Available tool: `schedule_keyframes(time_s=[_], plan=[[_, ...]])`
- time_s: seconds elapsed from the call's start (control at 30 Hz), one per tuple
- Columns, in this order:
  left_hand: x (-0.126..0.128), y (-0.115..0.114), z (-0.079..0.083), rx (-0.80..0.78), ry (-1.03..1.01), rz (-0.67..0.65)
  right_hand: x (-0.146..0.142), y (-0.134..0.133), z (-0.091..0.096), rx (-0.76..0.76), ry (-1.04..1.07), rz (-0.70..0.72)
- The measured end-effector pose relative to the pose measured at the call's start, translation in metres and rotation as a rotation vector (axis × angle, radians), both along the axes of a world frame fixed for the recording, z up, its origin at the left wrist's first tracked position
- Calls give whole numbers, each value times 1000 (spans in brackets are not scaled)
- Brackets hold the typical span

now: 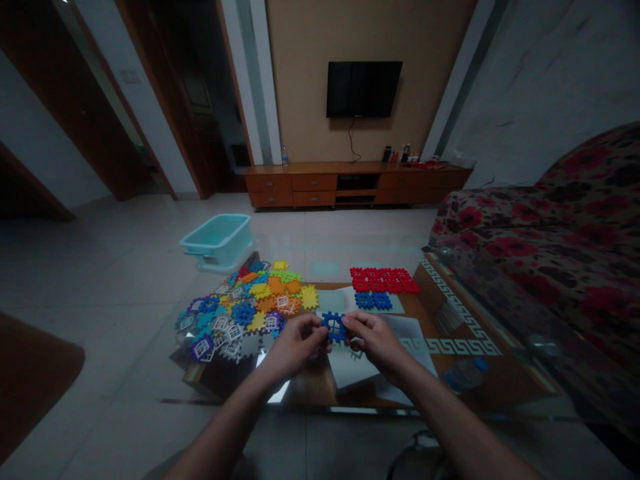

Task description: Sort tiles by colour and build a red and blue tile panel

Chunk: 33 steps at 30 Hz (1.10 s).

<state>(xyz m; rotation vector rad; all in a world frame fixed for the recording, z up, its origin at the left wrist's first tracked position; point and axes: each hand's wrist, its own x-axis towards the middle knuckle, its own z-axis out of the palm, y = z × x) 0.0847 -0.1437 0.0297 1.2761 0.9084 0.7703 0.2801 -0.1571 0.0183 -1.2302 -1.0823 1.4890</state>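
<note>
A blue interlocking building tile (334,327) with notched edges and a window-like opening is held up over the near part of the glass table. My left hand (303,340) pinches its left edge, and my right hand (367,333) grips its right edge. Beyond my right hand, two blue tiles (373,301) lie side by side. Just behind them, red tiles (384,280) form two rows. To the left of my left hand spreads a loose heap of mixed tiles (260,303) in yellow, orange, grey, purple and blue, with white window pieces (234,331) among them.
A turquoise plastic tub (220,240) stands at the table's far left corner. Papers (400,333) show under my right hand. A bottle with a blue cap (467,375) lies at the right of the glass table (240,398). A floral sofa (505,213) borders the right side.
</note>
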Motion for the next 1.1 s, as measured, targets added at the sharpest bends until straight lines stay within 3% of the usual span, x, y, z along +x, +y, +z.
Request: schedule_keyframes(time_s=[0.17,0.37,0.53,0.63,0.73,0.9,1.1], plan=[[0,-5,3,95,193,-129,-2,-1,-5,10,-21,91],[-4,-12,-6,349,597,-256,3,7,-13,-61,-95,-72],[-5,-17,-14,388,619,-419,7,10,-11,-59,-129,-186],[-5,-18,-14,420,639,-452,6,8,-9,-62,-96,-177],[-7,-15,-11,511,751,-391,4,6,-8,-63,-75,-144],[-19,3,-4,657,1101,-108,5,3,-6,-35,-108,-71],[-61,38,1,603,1332,290,7,6,-7,-36,-132,-88]])
